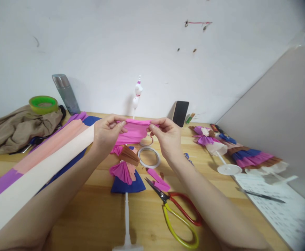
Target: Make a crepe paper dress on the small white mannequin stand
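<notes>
My left hand [106, 134] and my right hand [166, 134] both pinch a strip of pink crepe paper [133, 131], one at each end of its top edge, held up above the wooden table [94, 212]. Right below it lies a paper doll dress [126, 170] in pink, brown and blue layers on a white stick stand [126, 223]. A roll of clear tape [149, 157] lies just under my right hand. Scissors [177, 212] with red and yellow handles lie near my right forearm, beside pink paper scraps [158, 179].
Long rolls of cream, peach, purple and blue crepe paper [37, 164] lie at left. Behind them are a brown cloth [16, 129], green tape [43, 104] and a metal flask [66, 93]. Finished paper dolls [236, 153], a phone [181, 113] and a printed sheet with a pen [272, 202] sit at right.
</notes>
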`<state>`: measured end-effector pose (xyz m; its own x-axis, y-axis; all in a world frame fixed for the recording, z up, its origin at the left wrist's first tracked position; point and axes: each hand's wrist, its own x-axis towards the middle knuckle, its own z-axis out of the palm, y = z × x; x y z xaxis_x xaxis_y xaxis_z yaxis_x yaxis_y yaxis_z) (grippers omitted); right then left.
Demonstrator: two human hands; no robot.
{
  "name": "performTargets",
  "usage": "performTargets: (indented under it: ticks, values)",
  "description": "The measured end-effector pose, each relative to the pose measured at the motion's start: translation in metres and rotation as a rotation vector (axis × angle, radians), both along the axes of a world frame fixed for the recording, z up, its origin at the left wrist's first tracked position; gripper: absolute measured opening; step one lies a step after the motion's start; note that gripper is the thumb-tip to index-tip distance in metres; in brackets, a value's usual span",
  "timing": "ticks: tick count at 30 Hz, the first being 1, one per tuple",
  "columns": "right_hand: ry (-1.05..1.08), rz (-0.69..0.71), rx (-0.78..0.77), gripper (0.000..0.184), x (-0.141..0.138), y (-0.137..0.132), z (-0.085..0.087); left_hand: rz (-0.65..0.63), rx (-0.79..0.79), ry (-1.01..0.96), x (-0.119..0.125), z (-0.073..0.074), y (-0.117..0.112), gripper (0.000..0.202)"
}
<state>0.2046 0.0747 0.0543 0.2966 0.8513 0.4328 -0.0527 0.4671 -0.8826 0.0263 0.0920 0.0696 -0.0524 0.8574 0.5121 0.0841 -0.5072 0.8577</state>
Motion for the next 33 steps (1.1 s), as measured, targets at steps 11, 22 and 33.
performTargets:
  ticks: [11,22,33]
  values:
    - [-0.008,0.038,-0.011,0.014,0.0024,0.0002,-0.001,-0.117,-0.2,-0.138,0.0001,0.0021,0.006,0.015]
    - [0.051,-0.024,0.038,0.011,0.0011,0.0021,-0.0007,-0.186,-0.132,-0.163,-0.0001,0.0031,0.0053,0.015]
    - [0.009,-0.049,0.07,0.01,0.0031,0.0014,-0.0004,-0.155,-0.128,-0.182,0.001,0.0061,0.0003,0.014]
